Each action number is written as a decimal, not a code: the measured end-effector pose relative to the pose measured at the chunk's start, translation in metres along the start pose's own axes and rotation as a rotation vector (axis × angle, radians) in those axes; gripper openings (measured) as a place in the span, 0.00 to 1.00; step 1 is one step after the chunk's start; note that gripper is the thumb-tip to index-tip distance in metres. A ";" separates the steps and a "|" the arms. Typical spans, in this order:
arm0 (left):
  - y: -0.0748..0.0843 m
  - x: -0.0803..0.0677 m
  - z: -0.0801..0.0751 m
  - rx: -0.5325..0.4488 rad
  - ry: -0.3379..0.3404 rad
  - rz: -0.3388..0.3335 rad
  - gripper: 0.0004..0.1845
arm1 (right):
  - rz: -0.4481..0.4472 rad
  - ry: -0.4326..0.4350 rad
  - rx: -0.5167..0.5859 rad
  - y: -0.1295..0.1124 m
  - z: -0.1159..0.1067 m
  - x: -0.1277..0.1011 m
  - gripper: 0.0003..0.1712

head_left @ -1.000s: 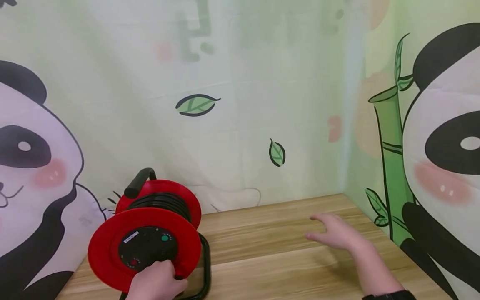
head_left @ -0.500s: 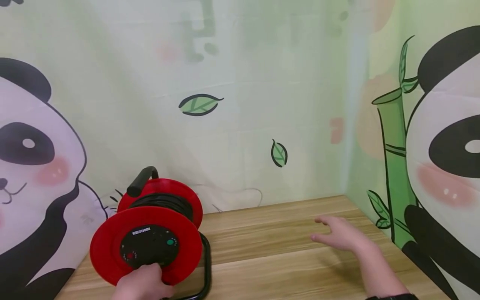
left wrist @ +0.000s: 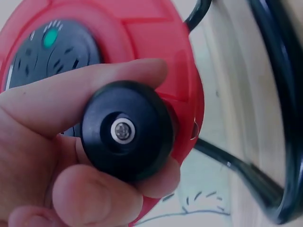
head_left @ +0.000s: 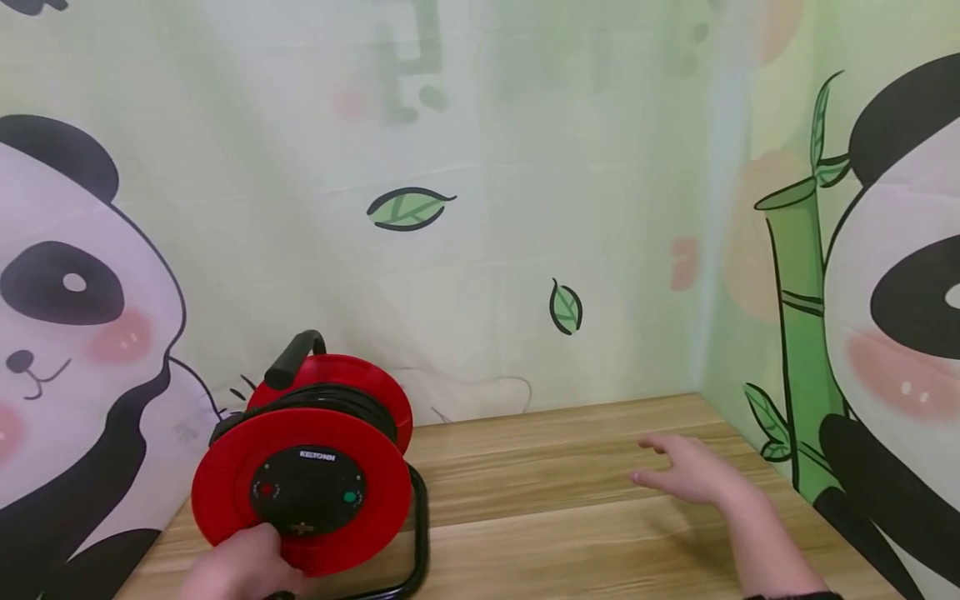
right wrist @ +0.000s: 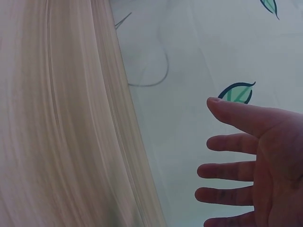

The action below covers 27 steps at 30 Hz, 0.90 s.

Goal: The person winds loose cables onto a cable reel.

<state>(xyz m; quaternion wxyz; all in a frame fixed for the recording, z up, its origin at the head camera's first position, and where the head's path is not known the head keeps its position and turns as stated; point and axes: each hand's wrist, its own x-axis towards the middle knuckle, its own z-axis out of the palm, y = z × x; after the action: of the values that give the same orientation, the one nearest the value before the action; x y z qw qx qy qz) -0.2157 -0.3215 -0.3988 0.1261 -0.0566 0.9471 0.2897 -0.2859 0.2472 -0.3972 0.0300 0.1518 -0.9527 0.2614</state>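
A red cable reel (head_left: pixel 315 483) with black cable (head_left: pixel 341 400) wound between its discs stands at the left of the table. Its face carries a black socket panel (head_left: pixel 307 492) with a green button (left wrist: pixel 50 38). My left hand (head_left: pixel 243 562) grips the round black crank knob (left wrist: pixel 127 130) at the lower left of the disc; in the left wrist view fingers and thumb curl round it, a screw showing in its end. My right hand (head_left: pixel 693 473) hovers above the table at the right, fingers spread and straight, holding nothing, as the right wrist view also shows.
The reel's black tube frame (head_left: pixel 422 533) rests on the wooden table (head_left: pixel 540 500), and a black carrying handle (head_left: pixel 294 360) rises at its top. A curtain (head_left: pixel 487 250) printed with pandas, leaves and bamboo stands behind the table and along its right side.
The red disc has turned clockwise; its panel label and coloured buttons have swung round. My left hand has moved left and slightly down with the knob. My right hand stays about where it was.
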 end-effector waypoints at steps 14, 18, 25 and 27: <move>-0.016 -0.022 -0.035 -0.235 -0.003 0.042 0.11 | 0.005 -0.009 0.007 0.000 -0.003 0.003 0.45; -0.022 -0.018 -0.036 -0.198 0.058 0.012 0.14 | 0.007 -0.008 0.006 -0.001 -0.003 0.002 0.46; -0.028 -0.021 -0.045 -0.272 0.040 0.099 0.25 | 0.001 -0.008 -0.003 0.001 -0.001 0.002 0.46; -0.030 -0.022 -0.048 -0.335 0.014 0.164 0.33 | -0.001 -0.009 -0.004 0.002 -0.001 0.002 0.45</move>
<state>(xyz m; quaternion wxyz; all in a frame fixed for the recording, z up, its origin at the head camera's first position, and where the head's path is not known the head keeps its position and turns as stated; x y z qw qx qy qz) -0.1994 -0.3727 -0.3701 0.0843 -0.0012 0.8878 0.4524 -0.2881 0.2486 -0.3974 0.0261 0.1534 -0.9533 0.2590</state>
